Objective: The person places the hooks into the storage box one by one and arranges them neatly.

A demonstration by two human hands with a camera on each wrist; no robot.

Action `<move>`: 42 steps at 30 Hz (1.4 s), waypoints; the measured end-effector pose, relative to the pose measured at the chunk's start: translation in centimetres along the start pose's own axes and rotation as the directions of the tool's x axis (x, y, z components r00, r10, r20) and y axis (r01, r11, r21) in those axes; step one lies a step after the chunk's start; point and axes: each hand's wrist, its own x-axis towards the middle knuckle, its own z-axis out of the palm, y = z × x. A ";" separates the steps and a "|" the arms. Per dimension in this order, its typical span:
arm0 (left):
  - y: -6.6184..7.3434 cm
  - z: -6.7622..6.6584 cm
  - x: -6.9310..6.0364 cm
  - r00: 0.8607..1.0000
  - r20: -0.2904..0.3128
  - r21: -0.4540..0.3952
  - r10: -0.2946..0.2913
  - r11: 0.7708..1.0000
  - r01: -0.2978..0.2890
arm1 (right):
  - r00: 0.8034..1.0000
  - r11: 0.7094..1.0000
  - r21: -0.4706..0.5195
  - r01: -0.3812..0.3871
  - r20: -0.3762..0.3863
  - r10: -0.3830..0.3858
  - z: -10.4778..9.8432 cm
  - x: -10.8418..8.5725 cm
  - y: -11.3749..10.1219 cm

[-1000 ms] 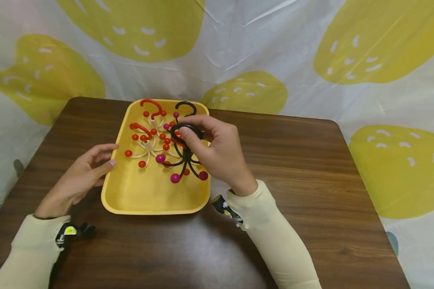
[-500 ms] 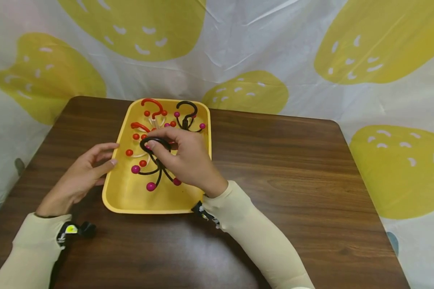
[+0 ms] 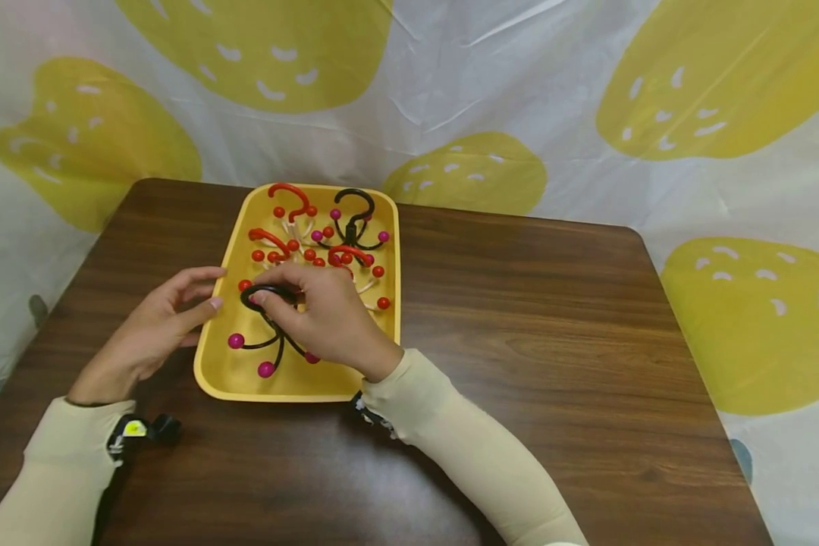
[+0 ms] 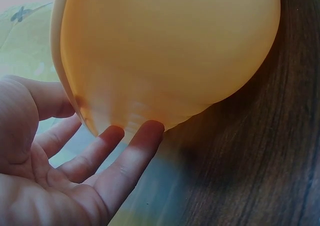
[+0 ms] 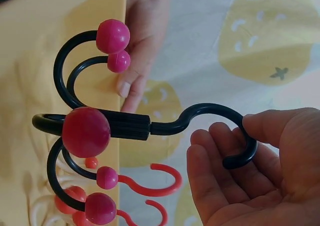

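My right hand [image 3: 327, 311] pinches the curved hook of a black multi-arm hook hanger [image 5: 130, 124] between thumb and fingers. Pink balls tip its curved arms. The hanger is upright over the front left part of a yellow tray [image 3: 280, 398]; whether it touches the tray floor, I cannot tell. My left hand [image 3: 150, 322] is at the tray's left side, its fingertips [image 4: 150, 131] against the outer wall and the fingers loosely extended. Behind the right hand, another black hanger [image 3: 351, 231] with pink balls stands in the tray's back right corner.
Inside the tray, cream hangers with red hooks and red balls crowd the back: one red hook [image 3: 293, 199] at the back left, another [image 3: 269, 239] nearer, a third [image 3: 351, 252] at right. A brown wooden table [image 3: 519, 341] extends rightward; a lemon-print cloth [image 3: 464, 61] hangs behind.
My right hand has carried the black hanger left and toward the tray's front, lowering it. The red-hooked hanger at right has come into view. The left hand stays at the tray's side.
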 end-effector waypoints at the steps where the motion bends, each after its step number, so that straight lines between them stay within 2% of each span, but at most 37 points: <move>1: 0.0 0.0 0.0 1.000 0.001 -0.002 0.000 1.000 0.000 | 1.000 1.000 -0.004 -0.004 0.005 0.004 0.1 0.0 0.1; 8: -0.1 -0.2 -0.1 1.000 0.005 -0.012 -0.003 1.000 0.003 | 0.999 0.997 -0.077 -0.018 0.046 0.021 0.9 0.0 0.4; 11: -0.2 -0.4 -0.1 1.000 0.003 -0.007 -0.012 1.000 0.012 | 0.998 0.997 -0.074 -0.031 0.054 0.035 1.3 -0.1 0.6; 15: -0.3 -0.5 -0.2 1.000 0.001 0.000 -0.022 1.000 0.022 | 0.995 0.997 -0.030 -0.069 0.074 0.071 1.7 -0.4 0.9; 22: -0.1 -0.5 -0.3 1.000 0.006 -0.011 -0.018 1.000 0.018 | 0.991 0.994 -0.021 -0.111 0.072 0.112 2.2 -0.6 1.2; 29: -0.1 -0.5 -0.2 1.000 0.003 -0.010 -0.018 1.000 0.018 | 0.990 0.993 -0.008 -0.120 0.073 0.120 2.2 -0.6 1.1; 34: -0.1 -0.5 0.0 1.000 0.004 0.003 -0.022 1.000 0.022 | 0.989 0.990 0.043 -0.132 0.076 0.128 2.0 -0.5 1.1; 42: -0.1 -0.6 0.2 0.999 0.003 0.020 -0.034 0.999 0.034 | 0.991 0.989 0.077 -0.124 0.058 0.119 0.9 -0.6 0.8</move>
